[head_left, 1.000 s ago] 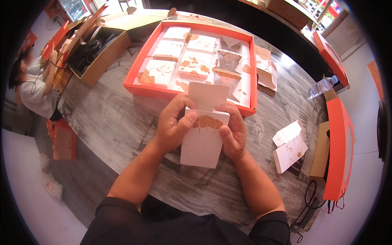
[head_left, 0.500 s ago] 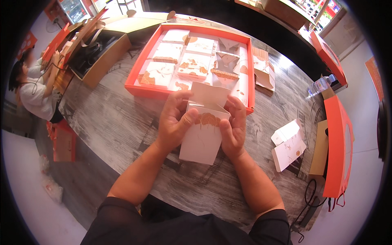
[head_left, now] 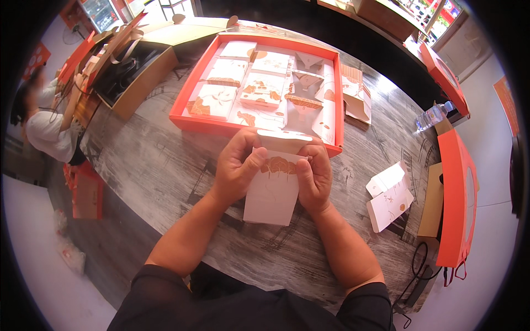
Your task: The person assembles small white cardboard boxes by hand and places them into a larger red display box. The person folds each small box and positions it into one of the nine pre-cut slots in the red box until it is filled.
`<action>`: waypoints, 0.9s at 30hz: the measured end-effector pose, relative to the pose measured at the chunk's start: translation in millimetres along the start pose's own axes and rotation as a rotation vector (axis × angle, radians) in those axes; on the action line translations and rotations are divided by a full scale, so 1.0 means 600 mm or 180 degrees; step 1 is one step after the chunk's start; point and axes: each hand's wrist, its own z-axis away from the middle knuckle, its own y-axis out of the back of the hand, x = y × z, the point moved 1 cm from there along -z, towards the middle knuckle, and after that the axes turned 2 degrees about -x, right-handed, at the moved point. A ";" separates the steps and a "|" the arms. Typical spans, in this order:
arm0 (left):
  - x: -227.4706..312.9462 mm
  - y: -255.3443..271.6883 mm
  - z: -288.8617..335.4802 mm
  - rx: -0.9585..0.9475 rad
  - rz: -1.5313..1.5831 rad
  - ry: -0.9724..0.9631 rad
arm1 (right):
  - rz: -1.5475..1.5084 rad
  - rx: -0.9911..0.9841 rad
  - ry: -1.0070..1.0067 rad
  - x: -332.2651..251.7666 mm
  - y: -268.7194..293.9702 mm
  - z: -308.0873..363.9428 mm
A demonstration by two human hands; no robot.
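Observation:
Between my two hands is a small white carton (head_left: 270, 196) with an orange-brown pattern near its upper end. My left hand (head_left: 240, 165) grips its upper left corner, thumb on the front face. At the upper right corner, my right hand (head_left: 314, 174) holds it the same way, fingers curled behind. The carton's top flap (head_left: 281, 136) is bent over under my fingers. Just beyond stands a large red-rimmed tray box (head_left: 185, 125) with several white patterned small boxes (head_left: 261, 88) and grey inserts in it.
A flattened white carton (head_left: 390, 197) lies to the right. Further right are a red box (head_left: 457, 198), a black cable and a plastic bottle (head_left: 434, 115). Folded cartons (head_left: 356, 99) lie beside the tray. At left stand an open cardboard box (head_left: 141, 83) and another person (head_left: 49, 135).
The carton's top flap, which stood upright, is now folded down toward me. My fingers have curled in over it. The person at left has shifted slightly.

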 end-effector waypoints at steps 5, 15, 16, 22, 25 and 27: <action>0.003 -0.009 0.001 0.0561 0.0338 -0.0043 | -0.1024 0.0373 -0.0382 -0.014 -0.033 -0.001; -0.019 -0.006 -0.002 0.0214 0.0054 0.0274 | -0.0197 0.0235 -0.0188 0.007 -0.007 0.008; -0.021 0.002 0.003 0.0252 0.0037 0.0273 | -0.0261 0.0198 -0.0197 0.011 -0.012 0.009; -0.016 -0.006 0.004 0.0365 -0.0207 0.0199 | -0.0172 0.0170 -0.0404 0.002 -0.009 0.010; -0.019 -0.009 0.004 0.0571 -0.0335 -0.0025 | -0.0368 0.0181 -0.0470 -0.006 -0.016 0.006; -0.017 -0.013 0.005 0.0639 -0.0340 -0.0075 | -0.0519 0.0184 -0.0607 -0.011 -0.019 0.006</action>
